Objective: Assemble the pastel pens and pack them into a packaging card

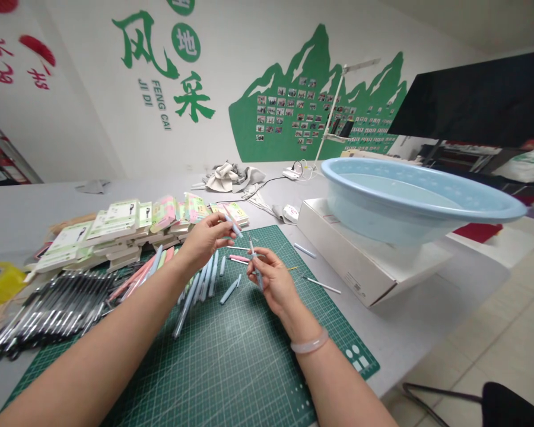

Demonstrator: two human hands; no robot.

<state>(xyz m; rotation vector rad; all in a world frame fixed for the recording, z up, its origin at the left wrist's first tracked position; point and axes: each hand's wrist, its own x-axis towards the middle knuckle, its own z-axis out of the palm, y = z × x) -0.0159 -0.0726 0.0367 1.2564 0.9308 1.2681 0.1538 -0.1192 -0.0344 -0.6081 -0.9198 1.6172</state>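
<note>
My left hand is raised over the green cutting mat, its fingers pinched on a short pale-blue pen part. My right hand is just to its right, fingers closed round a thin pale-blue pen barrel that stands nearly upright. The two hands are a few centimetres apart. Below and between them lie several loose blue and pink pen barrels and caps on the mat.
A heap of black pens lies at the left of the mat. Stacks of packaged cards sit behind it. A pale-blue basin rests on a white box at right. Cloth and cables lie at the back.
</note>
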